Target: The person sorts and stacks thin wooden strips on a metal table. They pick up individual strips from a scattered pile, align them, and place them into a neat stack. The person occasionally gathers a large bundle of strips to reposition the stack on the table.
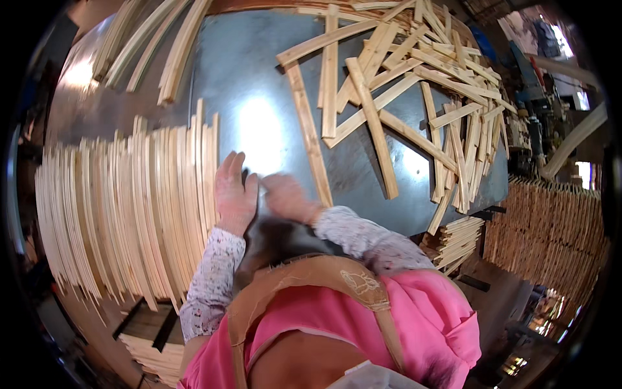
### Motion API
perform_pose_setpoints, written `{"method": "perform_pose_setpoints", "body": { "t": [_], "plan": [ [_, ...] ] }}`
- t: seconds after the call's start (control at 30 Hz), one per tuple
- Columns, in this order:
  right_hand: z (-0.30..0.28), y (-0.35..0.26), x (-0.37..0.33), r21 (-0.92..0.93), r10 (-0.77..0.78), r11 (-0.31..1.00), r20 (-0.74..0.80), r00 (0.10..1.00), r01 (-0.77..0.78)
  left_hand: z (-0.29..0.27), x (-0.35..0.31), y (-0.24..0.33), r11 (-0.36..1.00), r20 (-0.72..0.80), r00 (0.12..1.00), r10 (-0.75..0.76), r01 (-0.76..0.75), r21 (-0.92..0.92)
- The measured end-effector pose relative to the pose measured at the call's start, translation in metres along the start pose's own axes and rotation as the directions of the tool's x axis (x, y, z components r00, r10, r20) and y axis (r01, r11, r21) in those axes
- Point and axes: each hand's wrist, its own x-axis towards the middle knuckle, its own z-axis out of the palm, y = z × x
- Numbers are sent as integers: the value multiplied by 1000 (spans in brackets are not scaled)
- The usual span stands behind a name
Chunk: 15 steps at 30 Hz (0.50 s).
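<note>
My left hand (234, 194) lies with its fingers stretched out beside the right end of a row of wooden slats (142, 201), close to the outermost one. These slats stand packed side by side, a few ends sticking out farther than the rest. Just to the right, my right hand (288, 198) is smeared by motion over the metal tabletop (240, 78), so its fingers cannot be read. Nearest to it is a loose slat (308, 129) slanting toward me. Behind that, a jumbled heap of wooden slats (414, 71) covers the far right of the table.
More long wooden strips (149, 45) lie at the far left. Stacked slats (460, 240) sit below the table's right edge, beside a tall wood stack (551, 233). Another wood stack (152, 356) is low on the left. Machinery (534, 123) stands at the right.
</note>
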Motion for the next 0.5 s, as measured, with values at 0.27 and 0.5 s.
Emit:
{"method": "perform_pose_setpoints", "body": {
  "t": [0.27, 0.5],
  "plan": [
    [-150, 196, -148, -153, 640, 620, -470, 608, -770, 156, 258, 60, 883, 148, 958, 247, -285, 372],
    [-169, 194, -141, 231, 827, 561, -110, 552, -795, 202, 349, 66, 905, 444, 885, -142, -66, 420]
  ]
}}
